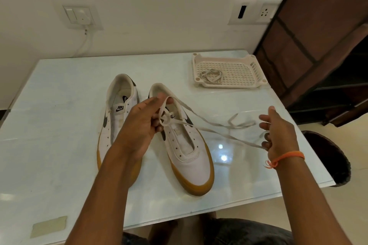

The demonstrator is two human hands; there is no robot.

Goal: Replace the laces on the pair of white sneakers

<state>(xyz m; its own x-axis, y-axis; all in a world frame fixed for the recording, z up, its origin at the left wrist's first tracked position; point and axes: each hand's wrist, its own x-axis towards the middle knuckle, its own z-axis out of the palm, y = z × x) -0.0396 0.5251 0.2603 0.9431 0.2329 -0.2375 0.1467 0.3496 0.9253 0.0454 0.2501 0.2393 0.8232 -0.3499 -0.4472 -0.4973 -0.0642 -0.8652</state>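
You're sitting at the glossy white table [59, 89], both white gum-soled sneakers [185, 145] unlaced, left hand [139, 125] pinching the flat cream lace [211, 124], right hand [276, 131] gripping its tail (keep it untwisted while feeding eyelets).

The surface [59, 155] looks like glossy pale glass, mirroring ceiling lights. Both sneakers [191, 157] show smooth matt white leather-like uppers over rubbery tan soles. The lace [209, 123] is flat off-white woven cloth. The tray [251, 61] is matt cream plastic with a perforated grid floor. An orange thread [286, 158] circles one wrist.
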